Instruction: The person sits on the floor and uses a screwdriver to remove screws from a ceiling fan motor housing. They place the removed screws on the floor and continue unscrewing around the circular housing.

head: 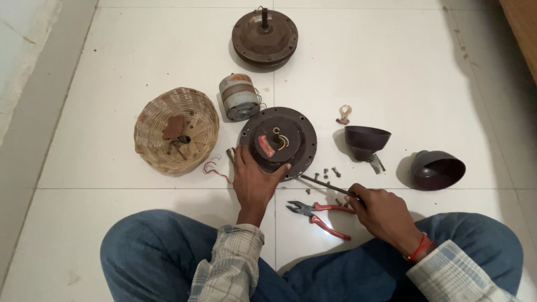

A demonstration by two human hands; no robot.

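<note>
The fingers of the left hand (253, 180) are spread and laid over the near rim of a dark round motor housing (278, 142), which is steadied flat on the white tiled floor (391, 67). The right hand (383, 211) is closed around the handle of a thin screwdriver (323, 183), whose shaft is angled toward the housing's edge. Red-handled pliers (320, 214) are seen just beside that hand, and loose screws (330, 172) lie near the housing. Farther out, a wicker basket (176, 130), a cylindrical winding (239, 97), a second motor half (264, 38) and two dark cup-shaped covers (366, 141) are placed.
</note>
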